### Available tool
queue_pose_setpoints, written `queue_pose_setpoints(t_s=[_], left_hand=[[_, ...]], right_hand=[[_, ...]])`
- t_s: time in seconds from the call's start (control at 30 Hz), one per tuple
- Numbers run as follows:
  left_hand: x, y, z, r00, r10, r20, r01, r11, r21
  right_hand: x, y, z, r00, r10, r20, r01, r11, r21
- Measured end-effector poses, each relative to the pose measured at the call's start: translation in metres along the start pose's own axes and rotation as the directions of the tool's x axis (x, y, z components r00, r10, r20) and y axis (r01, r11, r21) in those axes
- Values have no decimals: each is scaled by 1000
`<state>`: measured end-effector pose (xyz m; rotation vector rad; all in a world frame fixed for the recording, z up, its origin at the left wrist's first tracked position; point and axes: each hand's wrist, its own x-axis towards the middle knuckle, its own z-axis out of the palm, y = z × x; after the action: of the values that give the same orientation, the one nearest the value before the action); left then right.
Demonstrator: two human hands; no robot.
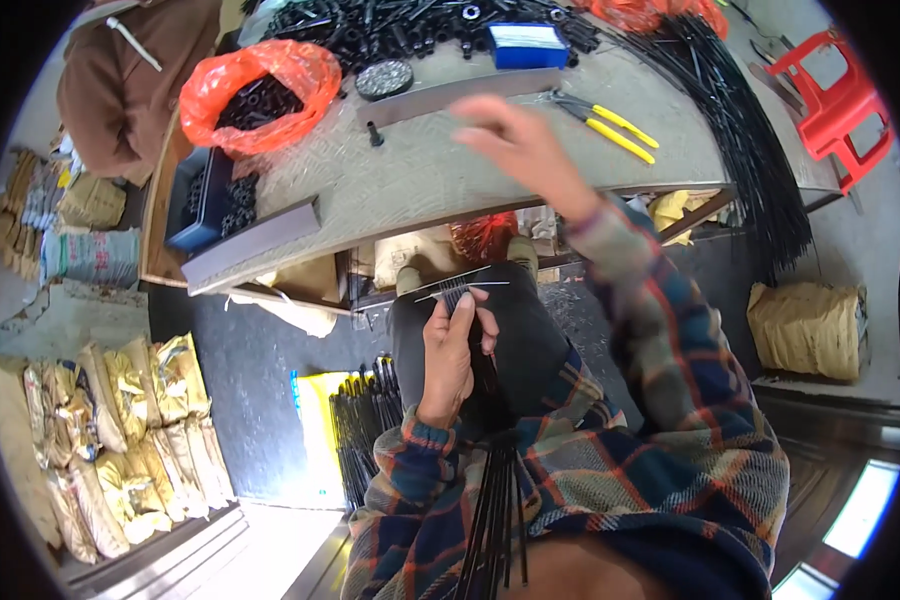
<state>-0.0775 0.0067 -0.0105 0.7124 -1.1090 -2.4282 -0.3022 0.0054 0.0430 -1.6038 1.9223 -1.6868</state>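
Observation:
My left hand point(452, 355) is closed over my lap around a bundle of thin black rods point(492, 510), which hang down across my shirt. Two thin silvery wires point(478, 285) lie crosswise at the bundle's upper end. Above the table my right hand point(520, 150) is slightly blurred, its fingers stretched out and apart with nothing visible in them. Just beyond it runs a grey strip point(430, 101) standing on the tabletop. Pliers with yellow handles point(615, 130) lie to its right. A small black fitting point(374, 134) stands to its left.
Black parts point(390, 30) are heaped at the table's back, beside a blue box point(528, 46) and a round tin point(384, 79). An orange bag point(205, 105) sits left. Long black rods point(740, 130) overhang the right edge near a red stool point(835, 105). Wrapped bundles point(135, 440) line the left floor.

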Motion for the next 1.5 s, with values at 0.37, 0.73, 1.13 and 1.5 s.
queue_pose_setpoints(t_s=[0.37, 0.73, 1.13, 1.5], left_hand=[[2, -3, -8, 995, 101, 5, -101, 991, -89], [-10, 0, 15, 993, 98, 66, -97, 995, -19], [-37, -2, 30, 947, 320, -15, -319, 947, 40], [-41, -8, 32, 944, 329, 26, -330, 942, 59]], right_hand=[[39, -32, 30, 842, 98, 531, -231, 954, 190], [-31, -34, 6, 709, 279, 647, -509, 838, 197], [-47, -46, 18, 762, 164, 627, -529, 717, 455], [-53, -45, 20, 776, 125, 619, -490, 736, 467]])
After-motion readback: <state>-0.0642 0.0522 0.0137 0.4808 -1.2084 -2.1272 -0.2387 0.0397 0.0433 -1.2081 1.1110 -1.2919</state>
